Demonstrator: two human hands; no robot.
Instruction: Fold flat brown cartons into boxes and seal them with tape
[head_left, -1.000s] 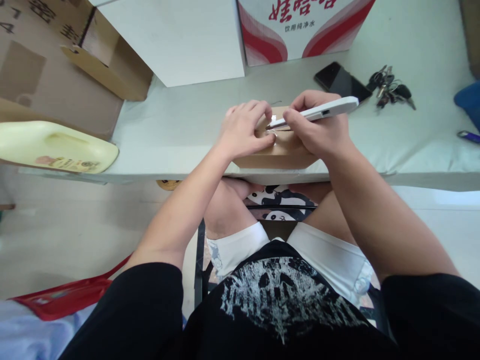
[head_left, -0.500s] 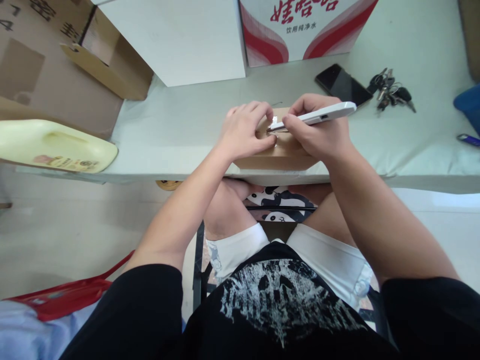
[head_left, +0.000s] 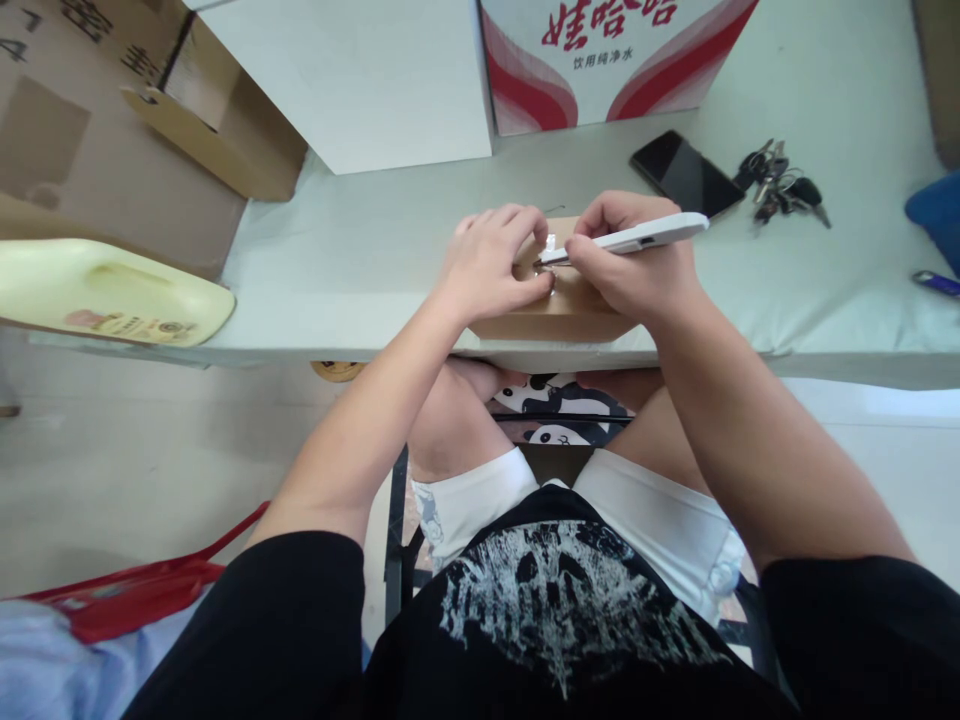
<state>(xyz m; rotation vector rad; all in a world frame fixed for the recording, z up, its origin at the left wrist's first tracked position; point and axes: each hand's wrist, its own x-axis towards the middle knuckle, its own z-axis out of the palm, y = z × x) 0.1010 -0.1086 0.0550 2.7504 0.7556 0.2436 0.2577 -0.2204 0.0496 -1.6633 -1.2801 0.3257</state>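
The right hand [head_left: 637, 272] grips the white cutter [head_left: 646, 236], long axis near-horizontal, tip pointing frame-left. The left hand [head_left: 491, 262] clasps the brown box [head_left: 555, 318] at the near edge of the table [head_left: 360, 260]; bare surface lies centre-left.

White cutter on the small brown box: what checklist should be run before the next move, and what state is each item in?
1. Right hand has a firm grip on the white cutter: ok.
2. Left hand holds down the small brown box: ok.
3. Left hand's fingers are clear of the blade tip: not ok, the thumb lies right beside it.
4. Box rests fully on the table: cannot tell, it sits at the near edge.
5. Phone and keys are apart from both hands: ok.
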